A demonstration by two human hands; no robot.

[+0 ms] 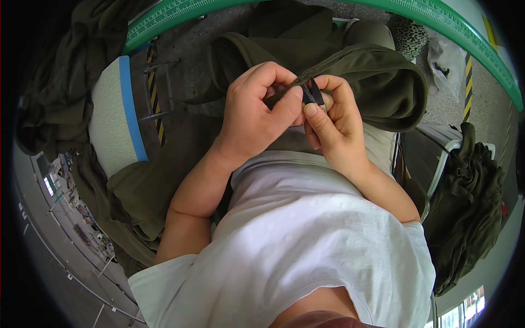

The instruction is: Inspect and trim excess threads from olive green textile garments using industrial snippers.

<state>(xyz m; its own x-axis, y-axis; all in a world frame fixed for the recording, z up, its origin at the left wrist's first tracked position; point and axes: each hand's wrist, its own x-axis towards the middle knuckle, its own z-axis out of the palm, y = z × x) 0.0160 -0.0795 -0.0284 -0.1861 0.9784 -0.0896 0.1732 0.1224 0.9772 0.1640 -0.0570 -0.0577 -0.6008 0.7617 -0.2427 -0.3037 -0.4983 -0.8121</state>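
A dark olive fabric piece with a stitched edge lies across my lap and hangs beyond my knees. My left hand is closed, pinching the edge of this fabric between thumb and fingers. Close beside it, my right hand grips a small pair of dark thread snips. The two pointed blades are a little apart and point away from me, right by the pinched edge. Any thread between the blades is too small to make out.
A green ruler-marked table edge curves across the far side. On the left stands a pale padded panel with blue trim, with olive cloth draped around it. More olive cloth hangs over a metal frame at right. A clear plastic bag lies on the floor.
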